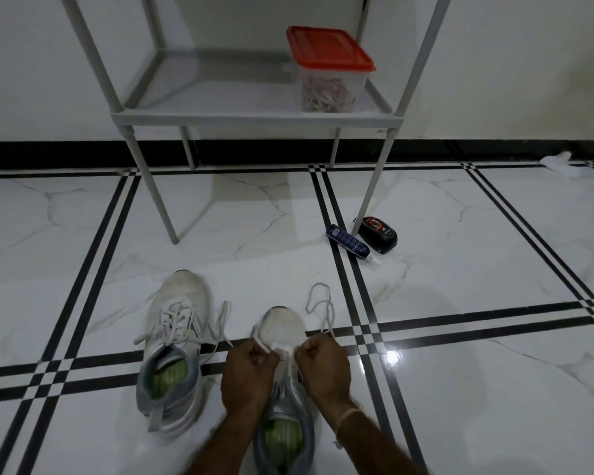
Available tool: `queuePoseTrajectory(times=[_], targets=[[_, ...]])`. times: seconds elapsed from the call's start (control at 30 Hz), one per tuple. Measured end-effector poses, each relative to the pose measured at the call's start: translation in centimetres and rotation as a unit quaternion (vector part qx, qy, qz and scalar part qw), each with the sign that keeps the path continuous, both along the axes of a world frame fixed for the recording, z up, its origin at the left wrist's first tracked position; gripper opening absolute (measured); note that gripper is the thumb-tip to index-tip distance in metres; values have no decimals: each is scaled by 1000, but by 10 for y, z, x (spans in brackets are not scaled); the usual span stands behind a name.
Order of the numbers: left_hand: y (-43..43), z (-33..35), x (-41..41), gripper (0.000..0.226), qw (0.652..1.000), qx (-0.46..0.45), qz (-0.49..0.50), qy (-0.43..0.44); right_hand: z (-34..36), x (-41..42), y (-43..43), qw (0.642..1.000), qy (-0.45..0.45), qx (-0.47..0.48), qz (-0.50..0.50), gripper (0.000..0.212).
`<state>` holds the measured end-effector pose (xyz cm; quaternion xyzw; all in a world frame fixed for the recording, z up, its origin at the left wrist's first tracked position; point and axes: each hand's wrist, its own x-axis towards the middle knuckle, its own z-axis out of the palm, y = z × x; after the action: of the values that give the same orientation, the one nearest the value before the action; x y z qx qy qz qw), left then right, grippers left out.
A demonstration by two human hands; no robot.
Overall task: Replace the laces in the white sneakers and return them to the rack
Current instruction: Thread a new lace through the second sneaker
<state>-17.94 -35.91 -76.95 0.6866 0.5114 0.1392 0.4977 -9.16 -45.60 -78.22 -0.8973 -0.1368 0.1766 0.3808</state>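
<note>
Two white sneakers with grey heels and green insoles stand on the tiled floor, toes pointing away from me. The left sneaker is laced, its lace ends lying loose. Over the right sneaker both my hands work at the lowest eyelets. My left hand pinches one end of a white lace. My right hand grips the other end, which trails in loops on the floor beyond the toe. The grey rack stands ahead against the wall.
On the rack's low shelf sits a clear box with a red lid holding tangled laces. Beside the rack's front right leg lie a dark blue tube and a black shoe-polish sponge. A crumpled white cloth lies by the far wall.
</note>
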Motion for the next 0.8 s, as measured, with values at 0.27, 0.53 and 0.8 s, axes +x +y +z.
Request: queuePoseTrajectory(times=[0.27, 0.53, 0.8], targets=[[2, -18, -4, 26, 999, 22, -38, 11, 1, -5, 2, 995, -75, -52, 37, 25], [8, 21, 4, 28, 995, -40, -21, -92, 40, 10, 1, 977, 28, 209, 32, 23], [28, 148, 34, 29, 959, -107, -25, -262, 163, 42, 19, 935, 111, 328, 72, 23]])
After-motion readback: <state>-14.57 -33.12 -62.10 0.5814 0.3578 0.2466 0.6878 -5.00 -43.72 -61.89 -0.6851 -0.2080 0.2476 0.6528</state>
